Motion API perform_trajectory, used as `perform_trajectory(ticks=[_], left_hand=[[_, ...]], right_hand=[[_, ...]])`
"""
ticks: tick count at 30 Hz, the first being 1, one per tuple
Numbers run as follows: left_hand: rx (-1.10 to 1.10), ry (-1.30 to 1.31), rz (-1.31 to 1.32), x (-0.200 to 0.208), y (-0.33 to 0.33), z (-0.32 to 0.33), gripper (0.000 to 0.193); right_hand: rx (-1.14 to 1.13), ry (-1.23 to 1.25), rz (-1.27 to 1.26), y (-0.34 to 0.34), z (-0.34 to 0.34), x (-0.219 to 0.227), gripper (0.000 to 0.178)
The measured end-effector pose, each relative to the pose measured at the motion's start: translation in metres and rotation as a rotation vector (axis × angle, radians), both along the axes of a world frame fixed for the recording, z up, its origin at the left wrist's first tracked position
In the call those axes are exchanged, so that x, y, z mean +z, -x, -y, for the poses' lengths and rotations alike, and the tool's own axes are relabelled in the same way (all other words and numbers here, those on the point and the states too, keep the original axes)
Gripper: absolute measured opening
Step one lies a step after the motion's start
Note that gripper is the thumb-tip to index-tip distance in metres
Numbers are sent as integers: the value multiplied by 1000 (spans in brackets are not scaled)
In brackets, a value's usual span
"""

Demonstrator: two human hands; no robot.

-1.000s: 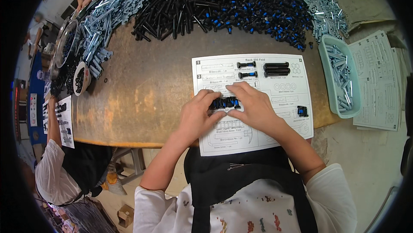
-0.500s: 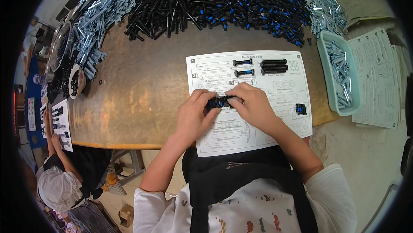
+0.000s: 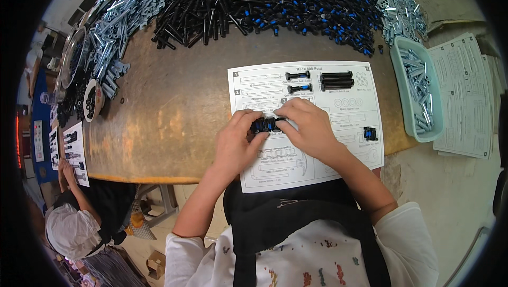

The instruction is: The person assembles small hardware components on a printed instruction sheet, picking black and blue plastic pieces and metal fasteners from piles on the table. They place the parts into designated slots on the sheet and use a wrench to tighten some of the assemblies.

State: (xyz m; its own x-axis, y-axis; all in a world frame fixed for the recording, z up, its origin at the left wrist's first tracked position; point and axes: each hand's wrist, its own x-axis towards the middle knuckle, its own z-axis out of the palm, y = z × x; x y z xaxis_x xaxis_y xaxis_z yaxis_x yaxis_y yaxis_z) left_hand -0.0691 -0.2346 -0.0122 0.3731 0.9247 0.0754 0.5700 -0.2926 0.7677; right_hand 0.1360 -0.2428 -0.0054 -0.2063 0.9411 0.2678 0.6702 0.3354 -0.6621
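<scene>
Between my two hands lies a row of short black bolts with blue thread patches (image 3: 271,124), on the left middle of a printed sheet (image 3: 336,166). My left hand (image 3: 236,140) pinches the row's left end between thumb and fingers. From the other side, the curled fingers of my right hand (image 3: 311,131) press on its right end and partly hide it. Above my hands rest black-and-blue bolts in an upper group (image 3: 298,76) and a lower group (image 3: 300,89). Long black bolts (image 3: 337,81) lie beside them, and a small cluster of short bolts (image 3: 370,134) sits at the sheet's right.
A big heap of black bolts (image 3: 275,6) spans the table's far side, with silver hardware (image 3: 135,14) on its left. A pale green tray (image 3: 438,123) of metal sleeves stands right, by stacked sheets (image 3: 465,96). A white bowl (image 3: 92,108) stands left, where a co-worker (image 3: 74,229) sits.
My right hand's fingers have shifted slightly up and left, and more of the bolt row shows between my hands. At far left, the co-worker's hands have moved over their sheet.
</scene>
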Motion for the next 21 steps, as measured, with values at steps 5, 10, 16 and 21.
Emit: perform_trajectory(ticks=[5,10,16,21], left_hand=[[-18,18,-32,5,0,-1,44],[-48,-22,-1,6,-1,-1,45],[-67,-49,-32,4,1,0,46],[-50,-86,-20,0,-7,-2,38]], right_hand=[[-12,-34,38,13,-16,-16,7],[37,-133,79,6,-10,-14,13],[-1,247,99,-11,11,18,39],[26,227,95,-7,11,2,36]])
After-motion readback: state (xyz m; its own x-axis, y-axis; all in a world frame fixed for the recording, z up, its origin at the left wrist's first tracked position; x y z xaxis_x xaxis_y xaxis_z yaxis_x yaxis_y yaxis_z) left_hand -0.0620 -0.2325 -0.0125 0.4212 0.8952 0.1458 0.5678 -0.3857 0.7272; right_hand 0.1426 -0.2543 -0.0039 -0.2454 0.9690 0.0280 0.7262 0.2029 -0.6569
